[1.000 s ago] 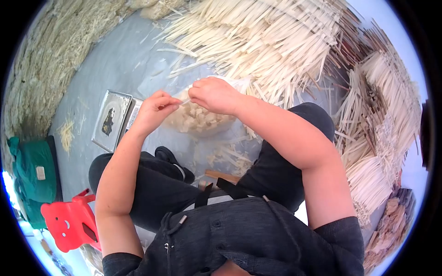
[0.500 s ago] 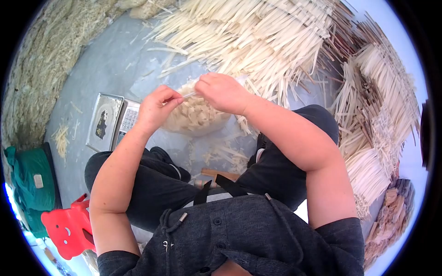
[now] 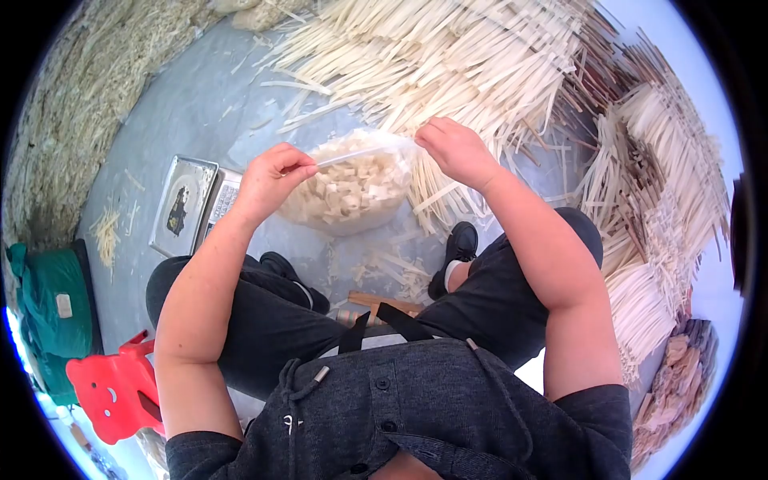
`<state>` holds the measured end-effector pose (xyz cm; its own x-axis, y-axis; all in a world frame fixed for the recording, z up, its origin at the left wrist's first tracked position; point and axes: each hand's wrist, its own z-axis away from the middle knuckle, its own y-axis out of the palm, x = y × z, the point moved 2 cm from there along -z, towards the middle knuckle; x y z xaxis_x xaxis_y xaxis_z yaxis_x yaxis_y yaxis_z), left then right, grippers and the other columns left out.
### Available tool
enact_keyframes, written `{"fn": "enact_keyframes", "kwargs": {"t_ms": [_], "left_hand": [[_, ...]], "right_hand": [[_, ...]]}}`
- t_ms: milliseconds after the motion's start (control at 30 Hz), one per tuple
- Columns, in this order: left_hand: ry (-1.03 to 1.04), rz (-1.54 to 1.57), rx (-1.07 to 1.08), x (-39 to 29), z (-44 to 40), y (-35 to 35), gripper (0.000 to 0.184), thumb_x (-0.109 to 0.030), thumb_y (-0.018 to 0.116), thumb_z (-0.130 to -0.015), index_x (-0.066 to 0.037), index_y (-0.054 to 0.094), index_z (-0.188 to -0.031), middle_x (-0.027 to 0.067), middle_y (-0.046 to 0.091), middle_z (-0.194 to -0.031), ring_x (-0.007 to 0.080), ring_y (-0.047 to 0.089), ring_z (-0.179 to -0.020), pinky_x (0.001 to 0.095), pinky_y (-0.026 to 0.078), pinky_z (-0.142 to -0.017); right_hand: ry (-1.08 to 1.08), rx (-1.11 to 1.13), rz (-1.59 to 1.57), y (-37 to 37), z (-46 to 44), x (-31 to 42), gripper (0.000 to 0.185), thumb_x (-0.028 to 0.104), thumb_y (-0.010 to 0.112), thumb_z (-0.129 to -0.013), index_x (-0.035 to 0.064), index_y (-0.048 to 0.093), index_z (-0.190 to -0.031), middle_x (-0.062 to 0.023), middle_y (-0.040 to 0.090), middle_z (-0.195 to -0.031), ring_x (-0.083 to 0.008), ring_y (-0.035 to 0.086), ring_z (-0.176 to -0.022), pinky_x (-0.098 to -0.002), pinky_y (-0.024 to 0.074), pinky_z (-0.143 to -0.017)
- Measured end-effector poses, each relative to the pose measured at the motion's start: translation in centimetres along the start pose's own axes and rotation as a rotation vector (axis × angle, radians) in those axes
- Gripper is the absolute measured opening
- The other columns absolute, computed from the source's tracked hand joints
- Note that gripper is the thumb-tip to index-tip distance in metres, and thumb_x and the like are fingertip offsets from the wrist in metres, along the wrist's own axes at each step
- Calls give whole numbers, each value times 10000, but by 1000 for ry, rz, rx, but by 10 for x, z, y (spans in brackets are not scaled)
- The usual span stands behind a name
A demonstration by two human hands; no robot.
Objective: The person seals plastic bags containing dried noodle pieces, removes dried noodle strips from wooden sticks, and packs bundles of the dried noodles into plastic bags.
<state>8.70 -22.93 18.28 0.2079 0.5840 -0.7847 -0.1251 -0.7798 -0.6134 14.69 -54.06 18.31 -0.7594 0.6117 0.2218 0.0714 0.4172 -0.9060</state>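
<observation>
A clear plastic bag (image 3: pixel 348 196) full of pale cut pieces rests on the grey floor in front of my feet. My left hand (image 3: pixel 290 166) pinches the left end of the bag's top edge between thumb and fingers. At the right end of that edge, my right hand (image 3: pixel 448 146) is closed on the plastic. A whitish band of the edge stretches nearly straight between both hands, above the pieces.
A scale (image 3: pixel 188 204) with a metal tray stands left of the bag. Long pale strips (image 3: pixel 448 56) lie piled ahead and to the right. A red stool (image 3: pixel 112 392) and a green bag (image 3: pixel 54 296) are at the lower left. Wooden pieces (image 3: pixel 384 302) lie between my feet.
My right hand has moved right, away from my left hand, along the bag's edge. More of the edge and the pieces now shows, and my right knee has shifted outward.
</observation>
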Motion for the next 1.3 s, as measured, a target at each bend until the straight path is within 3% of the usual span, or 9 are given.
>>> {"fn": "enact_keyframes", "kwargs": {"t_ms": [333, 400, 467, 600, 633, 700, 833, 900, 1300], "left_hand": [[-54, 31, 48, 11, -8, -7, 146, -158, 720, -835, -29, 694, -897, 23, 604, -854, 109, 576, -808, 251, 474, -738], [-81, 5, 44, 15, -8, -13, 145, -158, 717, -837, -35, 698, -910, 20, 599, -860, 103, 572, -817, 244, 470, -742], [-69, -3, 48, 12, -8, -13, 144, -159, 714, -839, -39, 698, -916, 20, 599, -864, 103, 570, -818, 246, 469, -743], [-38, 26, 118, 0, -9, -5, 137, -159, 704, -846, -47, 696, -924, 20, 599, -870, 110, 570, -818, 251, 471, -748], [-39, 22, 123, 2, -9, -5, 137, -159, 704, -846, -47, 696, -924, 20, 599, -870, 110, 570, -818, 251, 471, -748], [-43, -37, 168, 2, -13, -10, 157, -175, 699, -848, -49, 690, -940, 23, 600, -874, 124, 571, -814, 257, 470, -747], [-32, -140, 124, -6, -13, -5, 164, -220, 684, -833, -84, 696, -922, 60, 616, -870, 198, 605, -816, 310, 486, -743], [186, -176, -28, -11, -17, 6, 187, -272, 666, -830, -110, 695, -918, 69, 628, -887, 236, 614, -847, 346, 493, -765], [373, -332, -55, -31, -36, 38, 105, -177, 674, -819, -97, 697, -883, 62, 636, -846, 273, 610, -795, 354, 495, -688]], "right_hand": [[51, -7, 42, -4, 25, -43, 128, 171, 539, -893, 54, 589, -911, -127, 594, -881, -327, 579, -873, -420, 485, -753], [358, -37, 31, -20, 25, -63, 142, 178, 545, -888, 56, 618, -898, -134, 613, -884, -338, 587, -867, -430, 485, -758], [338, -52, 2, -28, 15, -53, 152, 188, 558, -882, 59, 639, -891, -136, 624, -877, -339, 594, -851, -423, 491, -745], [-109, -286, -103, -11, -23, 39, 103, 163, 619, -858, 62, 632, -874, -82, 614, -840, -293, 587, -851, -395, 452, -836], [-104, -289, -106, -2, -25, 43, 103, 163, 619, -858, 62, 632, -874, -82, 614, -840, -293, 587, -851, -395, 452, -836], [-143, 81, -109, 20, -33, 44, 112, 203, 602, -859, 95, 630, -850, -66, 605, -853, -256, 577, -899, -386, 407, -891], [-184, 62, -116, 21, -43, 42, 115, 206, 603, -856, 93, 618, -836, -61, 588, -820, -257, 572, -864, -377, 411, -873], [-160, 45, -138, 20, -43, 44, 112, 200, 604, -852, 89, 614, -837, -64, 590, -822, -264, 572, -867, -384, 420, -848], [-109, -34, -182, 12, -40, 46, 93, 169, 623, -824, 76, 626, -819, -87, 589, -778, -289, 579, -814, -386, 459, -747]]}}
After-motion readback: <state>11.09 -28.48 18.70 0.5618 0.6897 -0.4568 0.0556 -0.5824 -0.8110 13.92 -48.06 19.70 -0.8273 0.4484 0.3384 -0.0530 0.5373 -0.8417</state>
